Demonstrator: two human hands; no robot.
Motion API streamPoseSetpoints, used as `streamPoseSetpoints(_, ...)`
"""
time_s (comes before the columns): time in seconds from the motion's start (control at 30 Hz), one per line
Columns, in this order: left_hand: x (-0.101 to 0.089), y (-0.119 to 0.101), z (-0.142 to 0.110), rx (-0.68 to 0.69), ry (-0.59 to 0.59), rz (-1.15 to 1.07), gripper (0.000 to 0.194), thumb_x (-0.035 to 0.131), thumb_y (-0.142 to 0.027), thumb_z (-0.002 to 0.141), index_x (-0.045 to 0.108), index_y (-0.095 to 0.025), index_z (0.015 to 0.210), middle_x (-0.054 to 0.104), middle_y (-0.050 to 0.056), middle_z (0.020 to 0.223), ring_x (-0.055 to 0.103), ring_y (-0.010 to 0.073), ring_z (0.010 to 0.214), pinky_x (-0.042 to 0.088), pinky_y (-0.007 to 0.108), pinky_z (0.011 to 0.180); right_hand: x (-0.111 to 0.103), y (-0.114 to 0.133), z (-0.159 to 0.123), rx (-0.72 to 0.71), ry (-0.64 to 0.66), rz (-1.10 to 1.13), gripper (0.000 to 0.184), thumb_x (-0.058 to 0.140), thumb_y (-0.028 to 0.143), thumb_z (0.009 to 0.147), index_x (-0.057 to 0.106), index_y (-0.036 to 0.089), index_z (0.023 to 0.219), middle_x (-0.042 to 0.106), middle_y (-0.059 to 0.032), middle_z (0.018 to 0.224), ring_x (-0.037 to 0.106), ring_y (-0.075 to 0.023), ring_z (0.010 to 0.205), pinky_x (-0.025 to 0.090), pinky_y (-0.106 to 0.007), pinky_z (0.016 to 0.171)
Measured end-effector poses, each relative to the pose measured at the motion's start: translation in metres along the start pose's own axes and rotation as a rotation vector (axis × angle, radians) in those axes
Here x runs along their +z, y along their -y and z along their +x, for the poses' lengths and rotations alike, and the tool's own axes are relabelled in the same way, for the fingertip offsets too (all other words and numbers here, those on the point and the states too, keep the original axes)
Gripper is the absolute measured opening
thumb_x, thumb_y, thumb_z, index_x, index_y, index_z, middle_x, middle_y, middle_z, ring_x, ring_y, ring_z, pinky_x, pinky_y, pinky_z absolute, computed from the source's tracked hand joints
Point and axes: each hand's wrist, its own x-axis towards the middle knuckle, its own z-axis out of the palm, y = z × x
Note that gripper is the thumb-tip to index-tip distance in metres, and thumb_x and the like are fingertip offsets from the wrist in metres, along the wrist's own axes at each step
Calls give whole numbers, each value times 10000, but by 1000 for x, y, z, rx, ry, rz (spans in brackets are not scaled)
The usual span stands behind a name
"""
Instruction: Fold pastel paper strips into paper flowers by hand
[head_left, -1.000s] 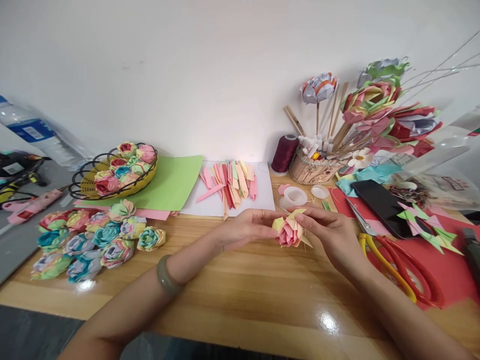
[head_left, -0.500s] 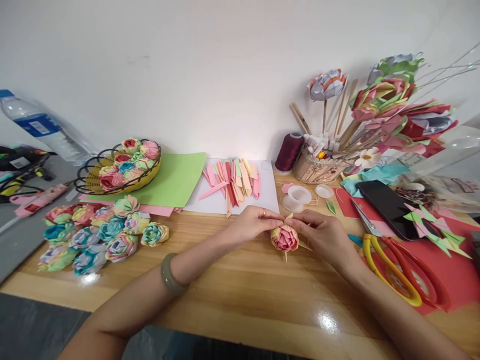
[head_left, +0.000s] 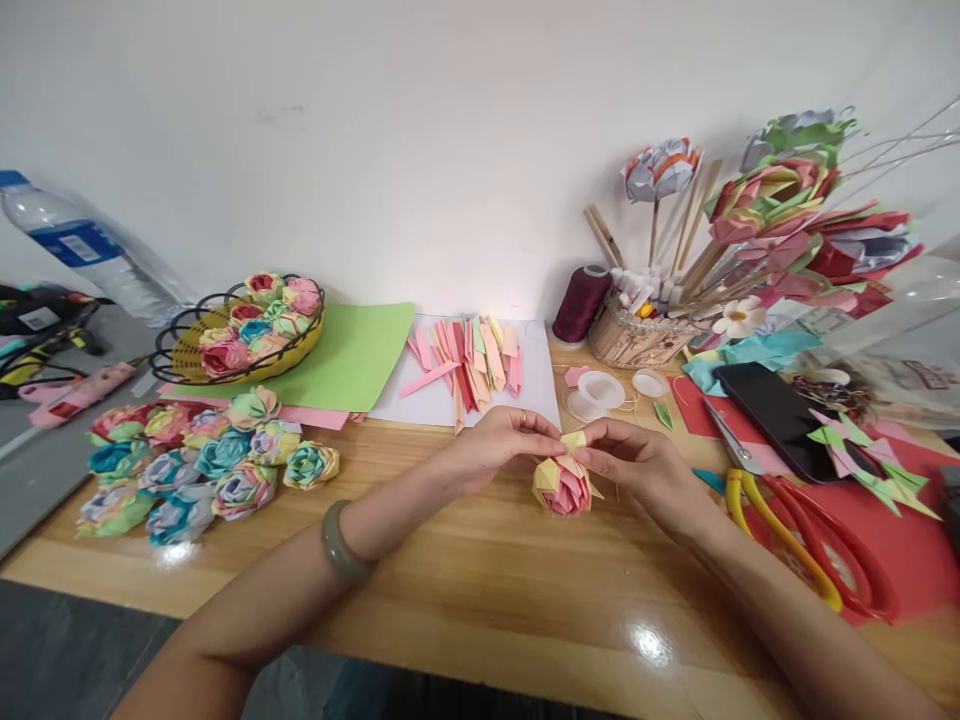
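Note:
A pink and yellow paper flower [head_left: 564, 490] hangs from the fingertips of both hands, just above the wooden table. My left hand [head_left: 504, 440] is closed on its upper left side, thumb and fingers pinched together. From the other side my right hand [head_left: 628, 458] pinches the flower's top edge, where a pale yellow paper petal [head_left: 573, 441] sticks up between the two hands. Folded paper strips [head_left: 471, 365] in pink, red, peach and green lie on a white sheet [head_left: 534, 390] beyond my left hand.
Finished paper flowers [head_left: 225, 455] cluster on the left, near a yellow basket [head_left: 187, 350] of more. Scissors [head_left: 787, 530], a phone [head_left: 780, 415] and red paper [head_left: 911, 560] lie right. A thread spool [head_left: 581, 305] and a holder [head_left: 637, 335] with stemmed flowers stand behind.
The flower has tilted and shifted slightly left between my fingers. Its yellow top petal now stands out more, and my fingertips have moved along its upper edge.

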Motion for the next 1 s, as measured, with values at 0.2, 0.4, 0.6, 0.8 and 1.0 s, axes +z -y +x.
streamPoseSetpoints(0.2,2,-1,-1,75,-28,12,216,742,-217,533,585,-113,640,573,-32,593,523,58,548,382,207,568,1,2,0,80,-2,86,249,711,388,631,617,167,697,623,-1,669,553,-123,631,428,-245,617)
streamPoseSetpoints(0.4,0,0,0,15,40,-7,201,719,-200,553,595,-113,685,589,-18,618,544,75,553,403,224,562,0,2,-1,113,6,117,254,739,346,598,638,157,735,639,-8,686,559,-122,619,430,-240,597)
streamPoseSetpoints(0.6,0,-1,0,-2,19,-3,219,736,-210,526,589,-107,651,578,-24,588,529,63,526,397,213,542,-1,0,1,179,46,136,251,733,343,601,652,151,740,646,-9,708,559,-118,631,428,-242,624)
streamPoseSetpoints(0.8,2,0,0,103,-44,139,134,668,-158,565,555,-118,625,541,-36,560,494,55,505,375,194,503,0,-3,1,145,28,77,254,715,368,616,638,149,719,631,-9,696,551,-119,615,425,-242,600)
streamPoseSetpoints(1.0,0,1,1,223,-89,364,89,623,-116,586,535,-124,587,528,-40,561,474,50,521,367,182,508,6,-7,0,57,-12,-20,255,680,388,655,594,161,734,603,-1,685,543,-112,597,424,-228,560)
